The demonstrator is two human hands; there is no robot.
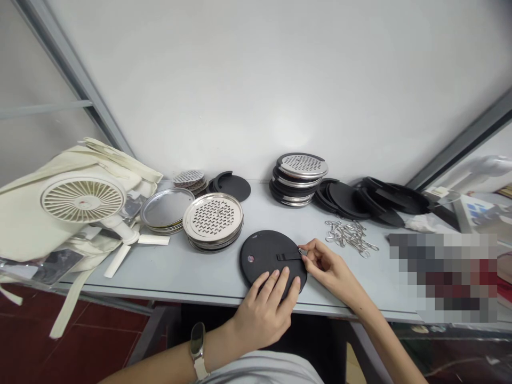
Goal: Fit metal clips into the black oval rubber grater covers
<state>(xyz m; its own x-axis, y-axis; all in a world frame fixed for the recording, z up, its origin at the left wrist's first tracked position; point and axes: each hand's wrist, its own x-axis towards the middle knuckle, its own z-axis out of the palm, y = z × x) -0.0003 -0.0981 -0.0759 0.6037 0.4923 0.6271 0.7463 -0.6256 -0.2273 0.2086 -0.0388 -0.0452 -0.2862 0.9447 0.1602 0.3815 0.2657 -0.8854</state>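
- On the grey table [200, 277]: black round disc [264, 256], pressed flat by left hand [264, 312], fingers spread.
- At disc's right edge: small metal clip [300, 250], pinched by right hand [326, 266].
- Just behind: loose clips pile [350, 237].

At your four o'clock a pixelated patch [444, 277] hides part of the surface [180, 272]; the bag [24, 213] at nine o'clock is cut off.
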